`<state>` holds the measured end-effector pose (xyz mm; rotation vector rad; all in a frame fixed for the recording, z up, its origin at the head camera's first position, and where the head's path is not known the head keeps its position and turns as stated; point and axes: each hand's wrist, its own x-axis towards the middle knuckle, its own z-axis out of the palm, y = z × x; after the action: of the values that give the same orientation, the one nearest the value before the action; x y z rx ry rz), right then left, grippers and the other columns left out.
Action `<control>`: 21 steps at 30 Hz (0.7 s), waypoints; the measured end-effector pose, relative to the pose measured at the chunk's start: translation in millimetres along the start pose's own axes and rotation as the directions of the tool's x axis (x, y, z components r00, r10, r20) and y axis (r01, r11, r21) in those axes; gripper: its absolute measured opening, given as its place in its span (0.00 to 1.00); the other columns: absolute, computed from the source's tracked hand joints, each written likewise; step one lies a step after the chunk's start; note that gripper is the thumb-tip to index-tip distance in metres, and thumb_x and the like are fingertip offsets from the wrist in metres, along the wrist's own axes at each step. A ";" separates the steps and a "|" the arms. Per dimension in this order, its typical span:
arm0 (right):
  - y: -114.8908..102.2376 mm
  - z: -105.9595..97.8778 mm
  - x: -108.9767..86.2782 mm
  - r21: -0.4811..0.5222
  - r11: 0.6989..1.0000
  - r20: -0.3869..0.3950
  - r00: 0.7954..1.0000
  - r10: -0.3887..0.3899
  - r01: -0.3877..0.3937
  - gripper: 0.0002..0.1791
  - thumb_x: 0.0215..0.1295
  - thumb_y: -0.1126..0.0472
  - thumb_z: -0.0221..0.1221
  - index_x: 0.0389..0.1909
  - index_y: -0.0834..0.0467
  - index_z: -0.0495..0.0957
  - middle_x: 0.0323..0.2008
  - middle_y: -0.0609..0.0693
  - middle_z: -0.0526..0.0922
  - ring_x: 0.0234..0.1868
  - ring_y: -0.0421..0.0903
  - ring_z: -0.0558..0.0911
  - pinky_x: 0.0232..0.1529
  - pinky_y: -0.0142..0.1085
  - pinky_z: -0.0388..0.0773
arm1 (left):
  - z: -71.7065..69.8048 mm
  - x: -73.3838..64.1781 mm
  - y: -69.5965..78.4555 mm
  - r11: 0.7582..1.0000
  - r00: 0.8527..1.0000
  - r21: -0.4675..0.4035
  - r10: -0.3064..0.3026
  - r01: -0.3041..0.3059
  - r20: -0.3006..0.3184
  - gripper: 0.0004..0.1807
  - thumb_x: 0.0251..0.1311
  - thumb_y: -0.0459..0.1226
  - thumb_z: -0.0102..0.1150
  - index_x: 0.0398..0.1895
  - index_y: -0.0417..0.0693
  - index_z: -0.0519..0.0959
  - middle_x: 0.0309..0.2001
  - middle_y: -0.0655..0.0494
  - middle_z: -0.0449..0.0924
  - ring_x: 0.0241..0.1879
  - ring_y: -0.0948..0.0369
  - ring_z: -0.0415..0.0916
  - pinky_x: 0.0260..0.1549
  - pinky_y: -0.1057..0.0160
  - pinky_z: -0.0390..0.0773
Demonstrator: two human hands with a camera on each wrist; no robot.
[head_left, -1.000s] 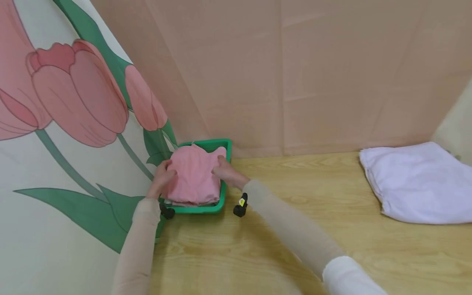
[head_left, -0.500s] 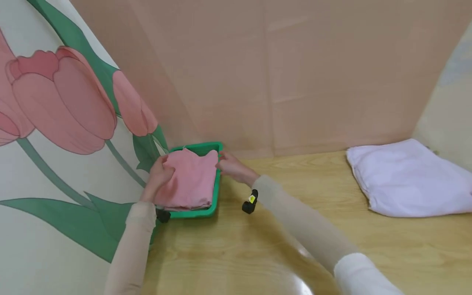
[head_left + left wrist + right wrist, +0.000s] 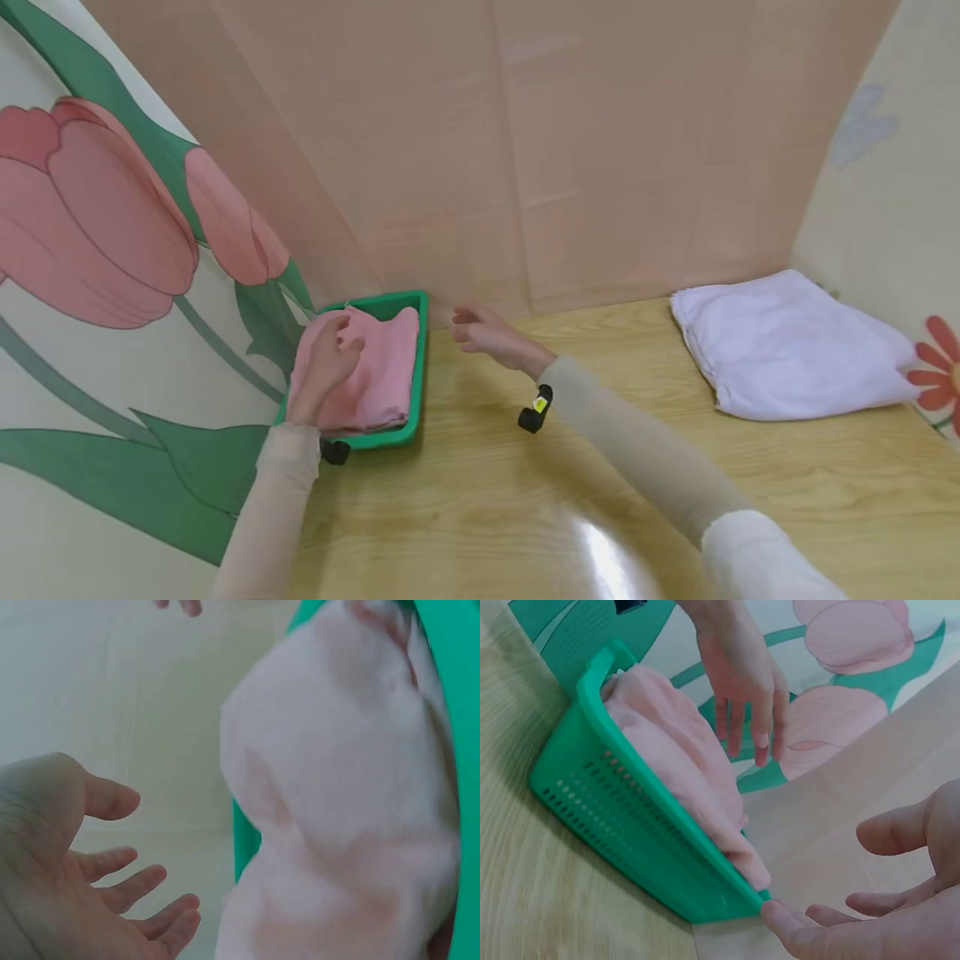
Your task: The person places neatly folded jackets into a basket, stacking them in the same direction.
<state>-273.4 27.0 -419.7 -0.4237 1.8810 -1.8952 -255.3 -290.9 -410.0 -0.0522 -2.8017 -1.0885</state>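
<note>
A folded pink cloth point(image 3: 375, 358) lies in a green plastic basket point(image 3: 417, 392) in the left corner; the right wrist view shows the perforated side of the basket point(image 3: 622, 832). My left hand point(image 3: 330, 367) hovers above the cloth's left part, fingers loosely bent and holding nothing. In the left wrist view this hand point(image 3: 82, 885) is apart from the cloth point(image 3: 330, 780). To the right of the basket my right hand point(image 3: 495, 337) is in the air with nothing in it, its fingers point(image 3: 885, 900) spread and slightly bent.
A folded white cloth point(image 3: 787, 350) lies on the wood-grain surface point(image 3: 450, 517) at the right. Behind stands a pinkish-brown sheet point(image 3: 420, 150). A wall with painted tulips point(image 3: 135, 200) borders the left, close to the basket.
Both hands have let go of the pink cloth. The right hand has drawn away to the right of the basket, and the left has lifted off. The view has turned rightward.
</note>
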 end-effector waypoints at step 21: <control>13.8 -95.9 -64.9 -0.223 0.973 -0.072 0.995 -0.068 0.050 0.37 0.82 0.55 0.56 0.85 0.57 0.53 0.81 0.62 0.60 0.78 0.63 0.67 0.78 0.59 0.65 | 75.4 -8.9 56.2 0.969 0.998 -0.243 0.046 -0.035 0.041 0.32 0.80 0.44 0.56 0.81 0.48 0.64 0.79 0.45 0.66 0.73 0.41 0.70 0.70 0.40 0.73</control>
<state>-264.8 142.8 -430.9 -0.4854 2.1654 -1.7684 -250.5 -198.4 -428.7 -0.1607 -2.6779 -1.4304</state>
